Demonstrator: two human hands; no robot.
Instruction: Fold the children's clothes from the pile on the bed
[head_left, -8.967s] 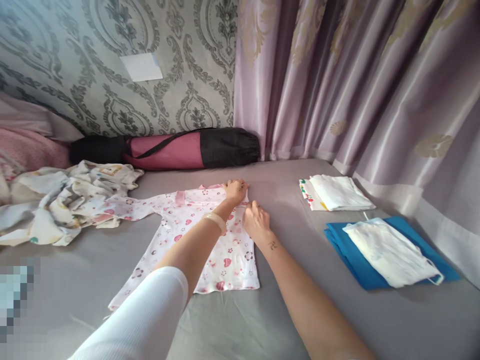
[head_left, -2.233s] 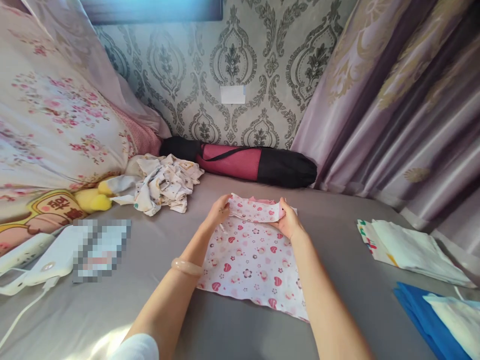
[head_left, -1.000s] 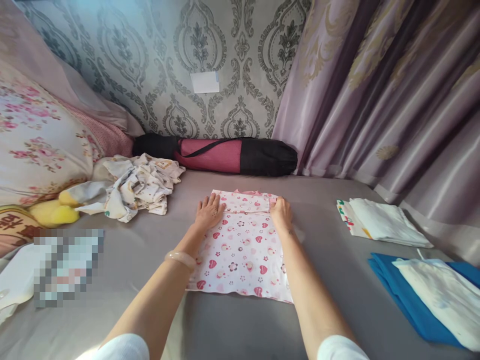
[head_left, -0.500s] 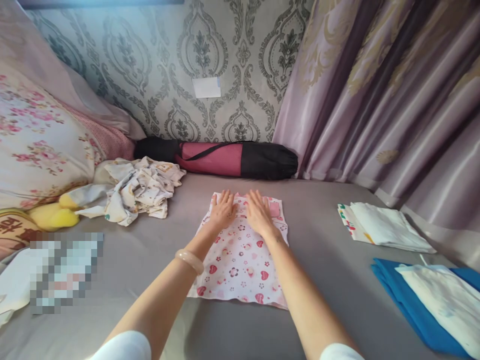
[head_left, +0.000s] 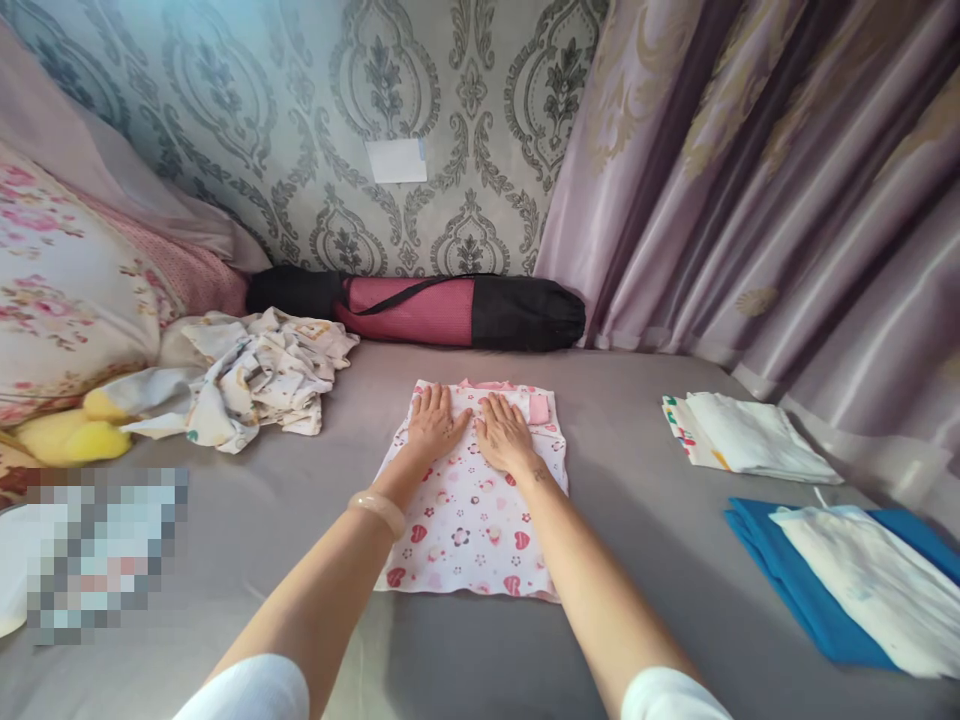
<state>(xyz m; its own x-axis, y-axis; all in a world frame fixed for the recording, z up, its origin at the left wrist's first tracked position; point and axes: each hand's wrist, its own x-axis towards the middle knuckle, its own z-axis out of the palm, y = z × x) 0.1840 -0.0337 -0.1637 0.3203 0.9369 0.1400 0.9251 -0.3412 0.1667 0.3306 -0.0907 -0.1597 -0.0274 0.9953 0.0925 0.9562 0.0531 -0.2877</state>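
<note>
A white child's shirt (head_left: 469,530) printed with red hearts and flowers lies flat on the grey sheet in front of me, its sleeves folded inward. A pink cuff (head_left: 539,410) shows near its upper right corner, and a strip of pink collar (head_left: 487,385) at the far edge. My left hand (head_left: 436,425) presses flat on the upper left part of the shirt, fingers stretched out; a pale bangle is on that wrist. Beside it, my right hand (head_left: 504,432) lies palm down on the upper middle, just left of the cuff. Neither hand grips anything.
A crumpled printed garment (head_left: 262,375) and a yellow plush item (head_left: 71,437) lie at left, by a floral pillow (head_left: 67,290). A black and maroon rolled bag (head_left: 412,308) lies along the wall. Folded white (head_left: 757,435) and blue (head_left: 780,570) clothes sit at right, near curtains.
Both hands have slid slightly toward me over the shirt, showing more of the pink collar. The view has shifted a little, so surroundings sit further left.
</note>
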